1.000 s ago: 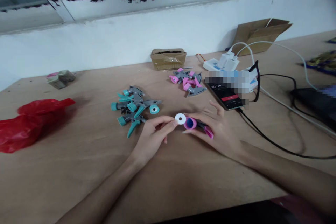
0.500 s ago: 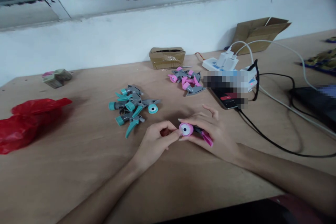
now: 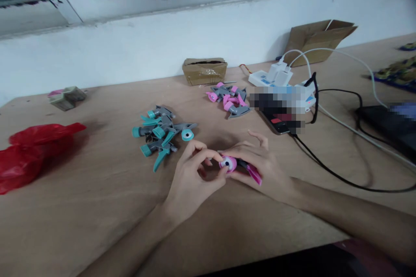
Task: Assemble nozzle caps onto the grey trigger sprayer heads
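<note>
While right hand (image 3: 264,165) grips pink sprayer (image 3: 232,164), left hand (image 3: 188,181), parted, touches it; phone (image 3: 276,123) illegible.

The wooden table (image 3: 97,190) bears teal sprayers (image 3: 159,132), pink sprayers (image 3: 228,106), a red bag (image 3: 35,149), a power strip (image 3: 258,78) and cardboard boxes (image 3: 204,73).

Right hand (image 3: 260,160) hides most of the pink spray head's body (image 3: 232,164); left hand (image 3: 195,173) blocks part of its white disc (image 3: 224,164), can't tell if that's seated flush. Phone (image 3: 276,123) partly pixelated, screen text unreadable. Teal spray heads (image 3: 159,131) overlap, count unclear. Red bag (image 3: 26,156) cut by left edge, black object (image 3: 380,121) by right. Small carton's (image 3: 204,73) contents not visible.
</note>
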`<state>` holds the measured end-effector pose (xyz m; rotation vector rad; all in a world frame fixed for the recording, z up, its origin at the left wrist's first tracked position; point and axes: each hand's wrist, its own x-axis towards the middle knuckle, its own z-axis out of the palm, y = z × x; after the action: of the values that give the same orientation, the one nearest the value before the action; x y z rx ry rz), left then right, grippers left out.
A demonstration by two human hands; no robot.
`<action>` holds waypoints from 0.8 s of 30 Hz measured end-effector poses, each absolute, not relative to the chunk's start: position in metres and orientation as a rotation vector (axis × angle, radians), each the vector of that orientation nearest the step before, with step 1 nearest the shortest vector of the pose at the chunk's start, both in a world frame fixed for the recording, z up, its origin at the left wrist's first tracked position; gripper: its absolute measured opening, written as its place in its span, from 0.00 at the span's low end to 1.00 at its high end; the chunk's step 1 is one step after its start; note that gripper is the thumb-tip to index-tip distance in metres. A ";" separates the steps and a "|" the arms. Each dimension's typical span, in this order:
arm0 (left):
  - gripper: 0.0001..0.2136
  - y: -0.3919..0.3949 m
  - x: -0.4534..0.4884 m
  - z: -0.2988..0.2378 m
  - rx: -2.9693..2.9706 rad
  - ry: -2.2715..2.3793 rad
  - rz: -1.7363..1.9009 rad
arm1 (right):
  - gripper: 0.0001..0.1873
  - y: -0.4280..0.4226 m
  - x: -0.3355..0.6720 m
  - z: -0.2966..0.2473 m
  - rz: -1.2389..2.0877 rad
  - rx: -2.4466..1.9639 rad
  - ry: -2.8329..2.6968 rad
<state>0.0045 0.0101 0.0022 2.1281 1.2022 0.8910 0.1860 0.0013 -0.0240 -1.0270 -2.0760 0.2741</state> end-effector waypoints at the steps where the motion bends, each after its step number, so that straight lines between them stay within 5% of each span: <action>1: 0.04 0.010 0.005 0.003 2.143 1.200 0.897 | 0.12 0.001 0.186 -0.024 0.276 -1.028 -2.078; 24: 0.01 0.001 0.010 -0.004 2.202 1.392 0.885 | 0.13 0.001 0.185 -0.028 0.181 -1.025 -2.083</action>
<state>0.0100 0.0011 -0.0039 2.2020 1.3917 0.8846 0.1848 0.0006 -0.0282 -1.0253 -2.0826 0.1809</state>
